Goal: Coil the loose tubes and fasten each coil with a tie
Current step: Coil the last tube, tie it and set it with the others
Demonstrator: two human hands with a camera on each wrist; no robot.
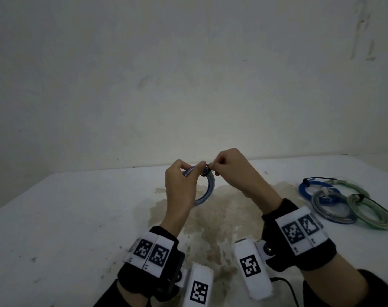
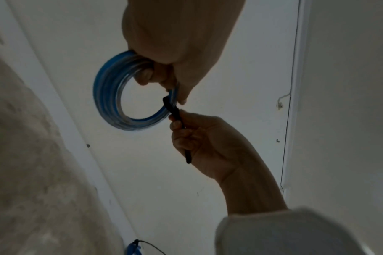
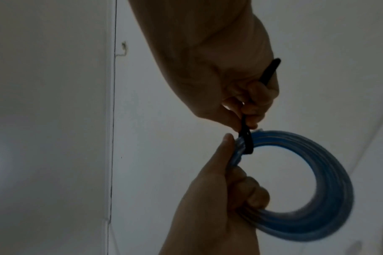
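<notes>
My left hand (image 1: pixel 184 173) grips a coil of blue and clear tube (image 1: pixel 207 191) and holds it upright above the white table (image 1: pixel 78 207). A black tie (image 1: pixel 205 171) is looped round the top of the coil. My right hand (image 1: pixel 219 168) pinches the tie's free end just right of the coil. In the left wrist view the coil (image 2: pixel 111 96) hangs from my left hand (image 2: pixel 177 57), and the tie (image 2: pixel 175 113) runs down into my right hand (image 2: pixel 192 134). The right wrist view shows the tie (image 3: pixel 246 141) wrapped on the coil (image 3: pixel 330 189), its tail passing through my right hand (image 3: pixel 247 110).
Several tied coils lie at the table's right: a blue one (image 1: pixel 305 191), a grey-blue one (image 1: pixel 330 214) and green ones (image 1: pixel 370 216). A thin black tie tail sticks out toward the right edge. A brown stain (image 1: pixel 210 218) marks the table under my hands. A wall stands close behind.
</notes>
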